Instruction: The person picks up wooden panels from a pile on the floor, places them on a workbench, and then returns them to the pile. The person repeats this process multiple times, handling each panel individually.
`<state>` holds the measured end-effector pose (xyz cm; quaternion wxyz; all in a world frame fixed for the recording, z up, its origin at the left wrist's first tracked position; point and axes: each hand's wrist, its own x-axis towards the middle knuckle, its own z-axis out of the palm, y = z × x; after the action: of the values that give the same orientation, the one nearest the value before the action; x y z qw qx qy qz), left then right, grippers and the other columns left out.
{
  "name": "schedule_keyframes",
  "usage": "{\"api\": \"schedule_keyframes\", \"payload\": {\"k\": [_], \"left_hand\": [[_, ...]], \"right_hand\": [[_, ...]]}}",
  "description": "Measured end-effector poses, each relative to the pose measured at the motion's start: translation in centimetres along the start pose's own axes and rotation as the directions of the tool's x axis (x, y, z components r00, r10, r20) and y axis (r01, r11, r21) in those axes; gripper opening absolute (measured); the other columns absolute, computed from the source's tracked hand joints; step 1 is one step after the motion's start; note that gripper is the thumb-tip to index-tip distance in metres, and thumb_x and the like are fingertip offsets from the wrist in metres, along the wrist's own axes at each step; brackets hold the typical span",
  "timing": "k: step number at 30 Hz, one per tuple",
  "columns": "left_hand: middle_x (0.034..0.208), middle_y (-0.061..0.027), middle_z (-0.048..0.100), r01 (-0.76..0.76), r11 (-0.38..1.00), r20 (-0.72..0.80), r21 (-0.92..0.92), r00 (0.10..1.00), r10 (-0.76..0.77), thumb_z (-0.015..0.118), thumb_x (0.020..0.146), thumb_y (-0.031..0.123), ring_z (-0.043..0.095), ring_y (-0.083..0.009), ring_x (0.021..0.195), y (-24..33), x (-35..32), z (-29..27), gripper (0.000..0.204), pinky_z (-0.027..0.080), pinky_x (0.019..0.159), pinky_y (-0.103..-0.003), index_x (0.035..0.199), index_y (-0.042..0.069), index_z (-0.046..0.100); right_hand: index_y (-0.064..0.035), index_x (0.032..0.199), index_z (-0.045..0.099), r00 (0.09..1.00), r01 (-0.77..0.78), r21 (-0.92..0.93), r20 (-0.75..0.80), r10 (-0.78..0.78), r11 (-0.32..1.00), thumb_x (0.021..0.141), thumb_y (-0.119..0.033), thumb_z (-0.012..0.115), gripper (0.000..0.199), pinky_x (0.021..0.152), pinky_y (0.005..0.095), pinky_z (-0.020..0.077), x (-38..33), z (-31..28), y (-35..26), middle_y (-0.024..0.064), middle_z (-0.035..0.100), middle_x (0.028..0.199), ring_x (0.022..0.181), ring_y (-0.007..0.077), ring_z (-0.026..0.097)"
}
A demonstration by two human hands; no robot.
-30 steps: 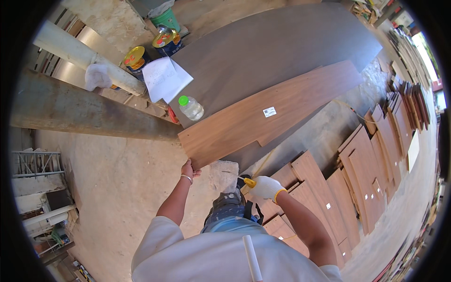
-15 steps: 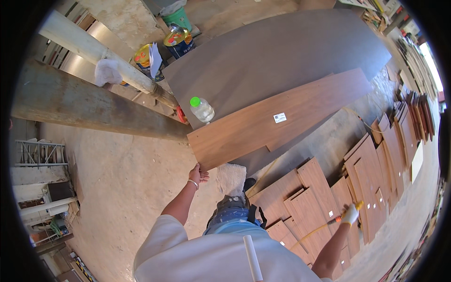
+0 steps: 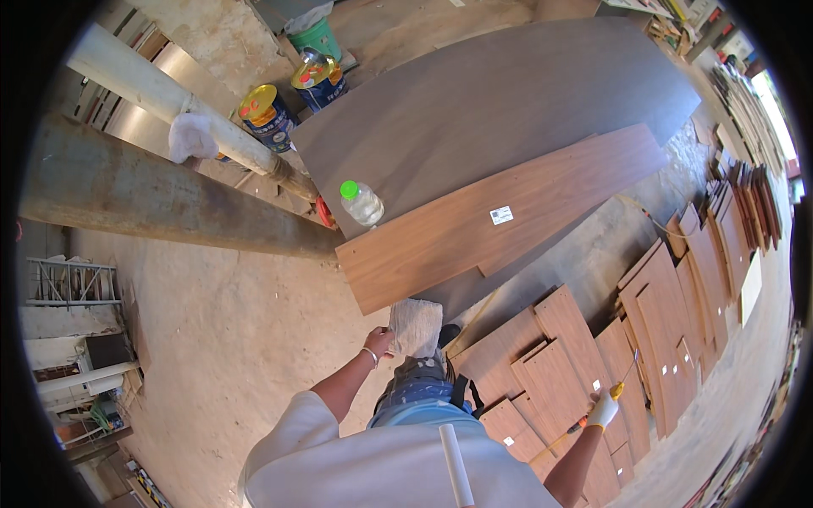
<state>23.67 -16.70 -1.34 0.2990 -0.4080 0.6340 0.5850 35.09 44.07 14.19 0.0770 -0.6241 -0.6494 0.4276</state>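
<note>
Floor space left of board edge

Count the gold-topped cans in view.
2: a near can beside the pale round post, and a far can just in front of the green bucket. Others may be hidden behind the post.

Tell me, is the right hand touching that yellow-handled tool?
Touching. The head view shows the gloved right hand closed around the yellow-handled tool, which pokes out past it.
</note>
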Motion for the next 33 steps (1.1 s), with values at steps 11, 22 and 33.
{"api": "schedule_keyframes", "payload": {"k": [11,22,33], "left_hand": [[0.090,-0.0123,0.067,-0.092,0.991,-0.073,-0.092,0.994,0.086,0.063,0.085,0.016,0.066,-0.0252,0.073,4.9,1.4,5.2,0.025,0.058,0.057,-0.043,0.100,-0.003,0.066],[0.129,-0.0180,0.057,0.028,0.945,0.160,-0.325,0.987,0.026,0.051,0.091,0.018,0.059,-0.0400,0.113,7.9,6.9,8.0,0.045,0.056,0.081,-0.054,0.134,0.005,0.053],[0.101,-0.0131,0.064,-0.426,0.782,0.110,0.454,0.898,0.425,0.054,0.090,0.026,0.064,-0.0297,0.092,3.0,-2.5,10.2,0.033,0.054,0.077,-0.042,0.113,0.003,0.062]], "right_hand": [[-0.0013,0.104,0.062,0.993,0.099,0.153,-0.080,-0.087,0.983,0.086,-0.015,0.059,0.023,0.039,0.0272,0.0402,-8.0,1.0,1.1,0.0080,0.065,0.073,0.048,0.0151,0.059],[-0.0064,0.097,0.070,0.977,-0.185,-0.156,-0.131,0.165,0.970,0.076,-0.020,0.068,0.025,0.058,0.0363,0.0513,-16.3,-8.6,17.8,0.0135,0.067,0.077,0.066,0.0254,0.066],[-0.0133,0.116,0.065,0.825,-0.530,-0.068,0.188,0.532,0.845,0.076,-0.035,0.068,0.045,0.087,0.0419,0.0518,-25.8,-11.0,40.1,0.0154,0.070,0.106,0.099,0.0332,0.067]]}}
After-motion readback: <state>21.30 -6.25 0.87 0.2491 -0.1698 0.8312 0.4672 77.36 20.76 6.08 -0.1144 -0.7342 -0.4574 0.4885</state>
